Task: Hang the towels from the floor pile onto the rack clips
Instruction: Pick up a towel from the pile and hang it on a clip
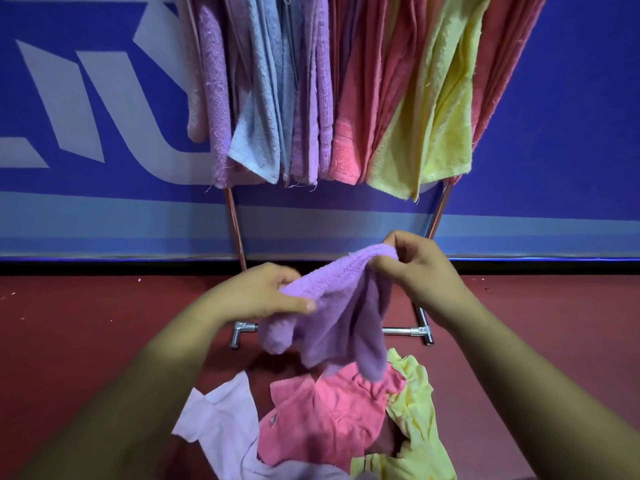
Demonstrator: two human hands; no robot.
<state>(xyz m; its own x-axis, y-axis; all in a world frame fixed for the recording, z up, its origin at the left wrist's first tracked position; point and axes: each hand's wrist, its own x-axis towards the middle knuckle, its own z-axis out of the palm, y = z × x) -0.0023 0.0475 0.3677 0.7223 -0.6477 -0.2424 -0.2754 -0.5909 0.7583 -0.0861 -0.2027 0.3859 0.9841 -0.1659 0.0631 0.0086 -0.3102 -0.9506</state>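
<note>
Both hands hold one purple towel [332,320] above the floor pile. My left hand [263,292] pinches its left edge and my right hand [419,268] grips its upper right corner, slightly higher. The towel sags between them and its lower corner hangs down to the pile [332,424], where pink, yellow and pale lilac towels lie crumpled on the red floor. Behind, the rack [235,223] carries several hanging towels in lilac, light blue, coral and yellow [436,109]. The clips are above the top of the frame.
The rack's copper uprights [437,213] run down to chrome feet [420,330] on the red floor [86,323], just beyond the pile. A blue wall with white lettering [97,98] stands close behind the rack.
</note>
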